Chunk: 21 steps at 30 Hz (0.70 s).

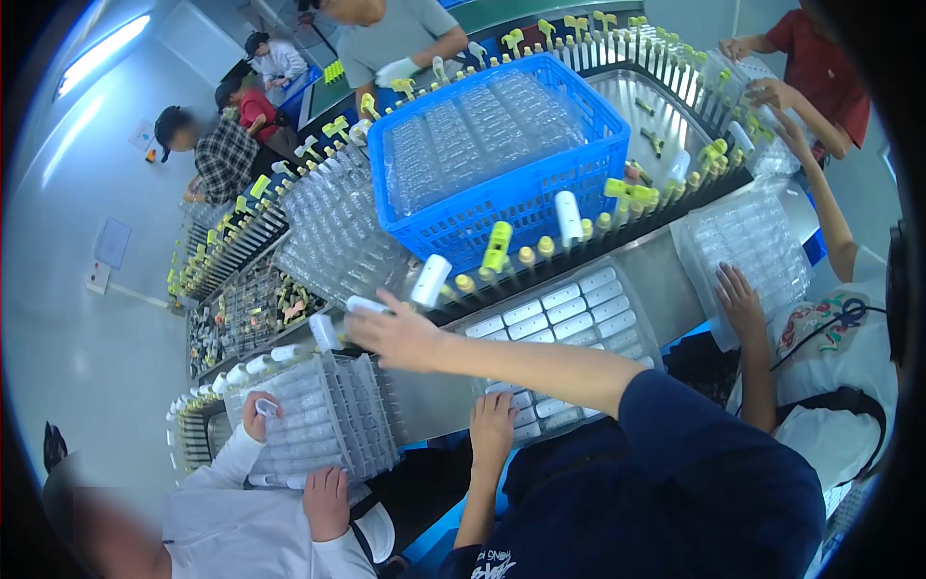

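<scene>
My right hand [400, 336] reaches left across the body to the peg line, slightly blurred. Its fingers are spread around a small white plastic casing [365, 305]; whether they touch it is unclear. My left hand [493, 425] lies on the near left part of a clear blister tray [641, 333], fingers stretched out and holding nothing. Rows of white oblong casings [524, 311] fill much of that tray. Just beyond my right hand, a larger white casing [430, 281] and a yellow-green part [497, 246] stand tilted on the line of yellow-tipped pegs [466, 284].
A blue crate [502, 198] stacked with clear trays stands behind the pegs. At left, a co-worker's hand [258, 415] holds a white part above stacked trays [318, 425]. Another co-worker's hand [741, 302] rests by a clear tray [748, 246] on the right.
</scene>
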{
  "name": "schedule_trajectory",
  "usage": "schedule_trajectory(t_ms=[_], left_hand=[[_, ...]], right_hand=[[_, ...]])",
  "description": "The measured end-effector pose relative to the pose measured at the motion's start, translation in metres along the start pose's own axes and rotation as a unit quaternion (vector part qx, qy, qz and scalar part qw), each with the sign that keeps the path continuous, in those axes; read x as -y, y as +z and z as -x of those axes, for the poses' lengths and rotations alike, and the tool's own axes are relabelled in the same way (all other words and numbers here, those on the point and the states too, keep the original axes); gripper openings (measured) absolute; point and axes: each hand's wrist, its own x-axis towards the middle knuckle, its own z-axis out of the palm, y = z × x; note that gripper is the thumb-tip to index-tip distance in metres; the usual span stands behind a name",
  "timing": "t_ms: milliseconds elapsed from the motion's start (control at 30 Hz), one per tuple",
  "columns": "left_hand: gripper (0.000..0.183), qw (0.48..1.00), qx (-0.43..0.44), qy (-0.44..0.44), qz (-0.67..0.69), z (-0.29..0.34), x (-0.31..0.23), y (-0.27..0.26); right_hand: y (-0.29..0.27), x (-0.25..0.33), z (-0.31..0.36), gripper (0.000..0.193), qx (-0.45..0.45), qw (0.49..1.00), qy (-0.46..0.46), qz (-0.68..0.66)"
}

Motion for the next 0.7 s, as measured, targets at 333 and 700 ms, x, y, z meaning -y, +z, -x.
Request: schedule_trajectory(t_ms=[333,700], left_hand=[[0.042,0.987,-0.062,0.008,0.145,-0.046,-0.038,-0.082],[0.037,0.955,-0.122,0.269,-0.021,-0.273,-0.087,-0.109]], right_hand=[[-0.071,0.008,0.283,0.023,0.059,0.955,0.265,-0.120],[-0.040,-0.010,0.328,0.031,0.159,0.958,0.230,-0.066]])
